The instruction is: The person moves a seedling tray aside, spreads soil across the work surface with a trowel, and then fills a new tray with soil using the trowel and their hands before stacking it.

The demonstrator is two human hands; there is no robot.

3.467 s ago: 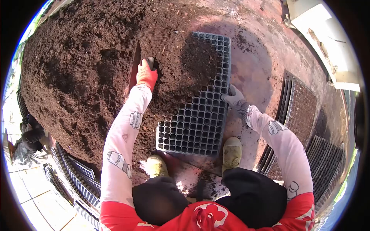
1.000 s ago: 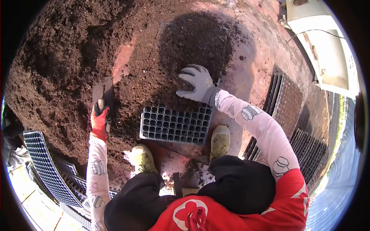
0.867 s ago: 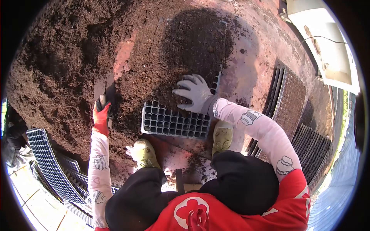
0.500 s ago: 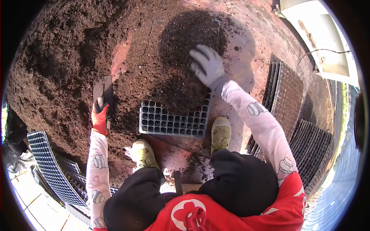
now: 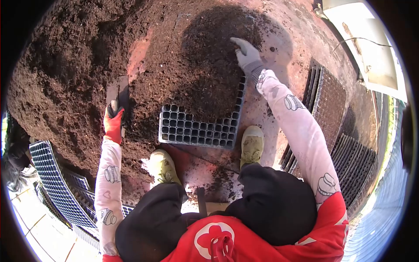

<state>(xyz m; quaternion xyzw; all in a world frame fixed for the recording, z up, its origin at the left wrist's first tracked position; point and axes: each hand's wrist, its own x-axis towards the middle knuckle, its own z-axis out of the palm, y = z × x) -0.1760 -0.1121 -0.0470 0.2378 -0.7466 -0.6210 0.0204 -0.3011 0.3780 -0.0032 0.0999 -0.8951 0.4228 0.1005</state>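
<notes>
My left hand (image 5: pixel 113 124), in a red and black glove, is closed round the handle of a flat rectangular trowel (image 5: pixel 117 89) that rests at the edge of the soil pile. In front of my feet lies a black seedling tray (image 5: pixel 198 133). Its near rows of cells show hollow, while dark soil (image 5: pixel 209 96) covers the far part. My right hand (image 5: pixel 248 54), in a pale grey glove, is over the right margin of the soil near the tray's far end. Its fingers are partly stretched out, and I see nothing held in them.
A large soil mound (image 5: pixel 65 56) fills the left and far left. Soil-filled trays (image 5: pixel 329 98) are stacked at right, with more dark trays (image 5: pixel 355 161) nearer me. Other cell trays (image 5: pixel 56 174) lean at lower left. My shoes (image 5: pixel 252 146) flank the tray's near side.
My right hand has moved away from me and slightly right, off the middle of the soil. My left hand stays on the trowel. The view has shifted slightly.
</notes>
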